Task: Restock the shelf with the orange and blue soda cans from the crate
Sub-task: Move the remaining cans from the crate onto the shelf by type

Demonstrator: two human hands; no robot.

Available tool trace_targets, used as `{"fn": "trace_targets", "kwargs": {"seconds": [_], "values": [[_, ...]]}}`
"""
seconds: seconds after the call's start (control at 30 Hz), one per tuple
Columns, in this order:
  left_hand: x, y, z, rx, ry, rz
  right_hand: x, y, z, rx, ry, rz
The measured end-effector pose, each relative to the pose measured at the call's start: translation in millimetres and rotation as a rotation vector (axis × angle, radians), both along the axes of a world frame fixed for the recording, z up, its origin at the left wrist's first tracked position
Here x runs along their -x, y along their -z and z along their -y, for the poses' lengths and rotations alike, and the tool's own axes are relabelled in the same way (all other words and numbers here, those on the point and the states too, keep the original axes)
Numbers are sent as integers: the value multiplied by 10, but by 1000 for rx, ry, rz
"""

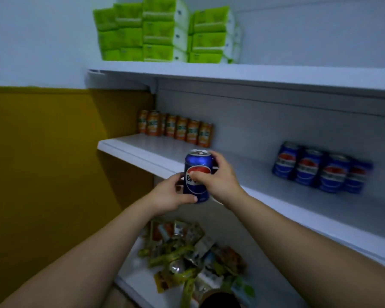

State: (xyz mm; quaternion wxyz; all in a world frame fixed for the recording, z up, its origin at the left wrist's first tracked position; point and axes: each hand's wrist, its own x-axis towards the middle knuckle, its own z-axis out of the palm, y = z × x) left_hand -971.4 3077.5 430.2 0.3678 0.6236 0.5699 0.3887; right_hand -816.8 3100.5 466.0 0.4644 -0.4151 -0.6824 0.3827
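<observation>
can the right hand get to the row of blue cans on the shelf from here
Probably yes: the shelf between the right hand and the row of blue cans is bare. It does share a grip on the held can with the left hand.

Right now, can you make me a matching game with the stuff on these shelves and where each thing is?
Things:
1 green tissue packs
2 orange soda cans
3 snack packets
4 single blue soda can

Places:
A held by the left hand and right hand
B top shelf
C bottom shelf
D middle shelf, left end

Pairs: 1-B, 2-D, 3-C, 4-A
</observation>
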Motion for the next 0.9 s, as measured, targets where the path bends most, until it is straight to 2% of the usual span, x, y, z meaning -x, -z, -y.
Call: {"fn": "trace_targets", "kwargs": {"seconds": [0.17,0.37,0.43,0.63,0.8,0.9], "values": [[-846,-101,-389,-78,116,-294,-928,-69,-87,6,223,-30],[-1711,-75,-648,-187,309,-782,-1887,19,-73,49,450,-74],[-1890,-35,-740,-194,351,-892,-2120,71,-61,52,517,-68],[-2223,24,-872,-153,376,-978,-2499,168,-96,46,608,-79],[-2305,72,-884,-111,375,-1038,-2635,279,-167,26,624,147],[-2282,91,-888,-120,381,-1047,-2735,280,-244,-5,638,118]]}}
